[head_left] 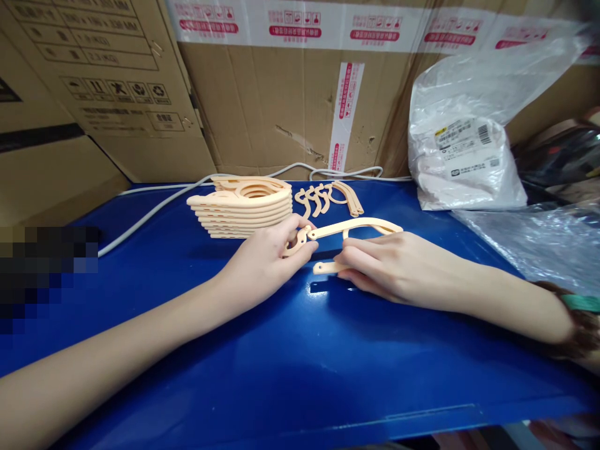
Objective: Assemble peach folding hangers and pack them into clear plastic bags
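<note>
My left hand (269,253) pinches a small curved cream plastic hook piece (294,245), its end with a hole meeting the tip of a long curved hanger arm (349,226). Around that arm my right hand (389,265) is closed; a second straight end (324,268) with a hole sticks out below its fingers. Whether the two ends belong to one part is hidden by the fingers. Just behind my left hand stands a neat stack of cream folding hangers (244,209). Several loose hook pieces (313,201) and a few curved arms (349,197) lie right of the stack.
Cardboard boxes (281,94) wall off the back of the blue table (262,375). A white cable (154,231) runs along the rear and left. At the back right stands a plastic bag (464,137) with labels, and clear plastic film (553,244) lies in front of it.
</note>
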Motion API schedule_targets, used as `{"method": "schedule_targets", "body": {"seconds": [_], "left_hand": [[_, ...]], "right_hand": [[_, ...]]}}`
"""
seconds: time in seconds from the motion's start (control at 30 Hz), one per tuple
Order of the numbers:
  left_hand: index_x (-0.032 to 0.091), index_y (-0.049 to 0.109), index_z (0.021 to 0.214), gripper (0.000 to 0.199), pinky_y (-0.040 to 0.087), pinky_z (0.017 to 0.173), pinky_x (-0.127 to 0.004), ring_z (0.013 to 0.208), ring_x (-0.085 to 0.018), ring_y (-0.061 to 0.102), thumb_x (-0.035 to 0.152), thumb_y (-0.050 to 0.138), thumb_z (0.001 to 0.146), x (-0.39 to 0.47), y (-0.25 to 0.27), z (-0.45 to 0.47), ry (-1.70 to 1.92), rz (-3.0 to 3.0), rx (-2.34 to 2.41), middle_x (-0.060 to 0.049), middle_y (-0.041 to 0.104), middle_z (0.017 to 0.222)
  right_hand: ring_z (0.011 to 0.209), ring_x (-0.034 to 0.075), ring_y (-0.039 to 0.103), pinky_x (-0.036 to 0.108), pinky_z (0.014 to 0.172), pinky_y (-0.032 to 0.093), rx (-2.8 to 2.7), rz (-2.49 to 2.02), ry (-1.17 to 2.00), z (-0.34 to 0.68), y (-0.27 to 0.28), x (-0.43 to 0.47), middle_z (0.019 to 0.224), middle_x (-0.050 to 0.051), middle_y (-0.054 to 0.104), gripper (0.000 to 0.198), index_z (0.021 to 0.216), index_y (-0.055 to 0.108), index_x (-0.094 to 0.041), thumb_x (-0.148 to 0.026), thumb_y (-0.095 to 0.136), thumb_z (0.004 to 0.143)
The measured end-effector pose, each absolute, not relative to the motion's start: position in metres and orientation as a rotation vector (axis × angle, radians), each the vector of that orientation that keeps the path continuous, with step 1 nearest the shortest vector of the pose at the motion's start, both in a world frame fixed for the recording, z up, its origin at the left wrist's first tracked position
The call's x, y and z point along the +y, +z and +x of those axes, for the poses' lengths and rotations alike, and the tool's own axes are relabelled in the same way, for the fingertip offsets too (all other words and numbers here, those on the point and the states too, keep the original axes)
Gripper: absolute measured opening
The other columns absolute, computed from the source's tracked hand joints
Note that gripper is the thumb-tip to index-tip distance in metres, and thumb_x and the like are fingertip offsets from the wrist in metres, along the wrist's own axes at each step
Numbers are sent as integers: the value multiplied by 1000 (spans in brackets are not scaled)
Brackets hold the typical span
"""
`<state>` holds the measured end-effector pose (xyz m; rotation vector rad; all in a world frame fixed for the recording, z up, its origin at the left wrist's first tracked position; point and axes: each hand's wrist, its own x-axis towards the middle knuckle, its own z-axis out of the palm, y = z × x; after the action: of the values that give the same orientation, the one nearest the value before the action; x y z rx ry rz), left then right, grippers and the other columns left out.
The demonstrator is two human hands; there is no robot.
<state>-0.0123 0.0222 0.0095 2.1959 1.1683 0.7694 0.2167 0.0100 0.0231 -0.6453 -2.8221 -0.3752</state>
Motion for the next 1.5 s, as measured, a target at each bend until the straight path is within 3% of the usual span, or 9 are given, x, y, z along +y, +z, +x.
{"method": "schedule_targets", "body": {"seconds": [0.2, 0.37, 0.7, 1.0, 1.2, 1.5], "left_hand": [[19, 54, 90, 15, 33, 60, -26, 64, -13, 47, 33, 51, 92, 26, 8, -13, 798, 2156, 1143, 4, 52, 72], [18, 53, 93, 16, 34, 63, -27, 69, -14, 50, 34, 51, 93, 27, 6, -12, 837, 2103, 1120, 2, 54, 77], [18, 51, 89, 16, 34, 62, -26, 65, -12, 44, 34, 52, 93, 24, 9, -11, 856, 2068, 1154, 4, 48, 74], [17, 51, 91, 15, 34, 59, -24, 65, -10, 45, 32, 54, 94, 24, 9, -12, 1003, 2045, 1126, 4, 49, 76], [18, 52, 95, 16, 34, 60, -25, 64, -11, 44, 34, 53, 95, 24, 8, -12, 950, 2042, 1144, 5, 48, 74], [17, 53, 101, 18, 34, 62, -25, 70, -11, 49, 33, 54, 94, 28, 8, -13, 997, 2086, 1157, 2, 53, 84]], "right_hand": [[62, 13, 55, 25, 60, 41, -2845, -622, -381, 214, 23, 8, 78, 4, 63, 17, 88, 55, -16, -17, 40, 98], [68, 16, 62, 28, 64, 45, -2826, -642, -358, 215, 23, 9, 83, 6, 67, 21, 98, 59, -14, -20, 40, 99], [63, 13, 60, 28, 58, 36, -2914, -699, -412, 215, 22, 7, 87, 4, 68, 24, 115, 59, -15, -23, 40, 102], [67, 17, 60, 29, 62, 41, -2800, -689, -420, 216, 23, 8, 80, 5, 63, 33, 98, 66, -13, -26, 36, 103], [68, 18, 62, 30, 61, 40, -2819, -743, -364, 216, 22, 9, 84, 5, 65, 32, 107, 64, -12, -24, 35, 103], [67, 20, 58, 31, 65, 39, -2798, -713, -539, 215, 20, 12, 79, 4, 63, 22, 103, 64, -12, -17, 43, 98]]}}
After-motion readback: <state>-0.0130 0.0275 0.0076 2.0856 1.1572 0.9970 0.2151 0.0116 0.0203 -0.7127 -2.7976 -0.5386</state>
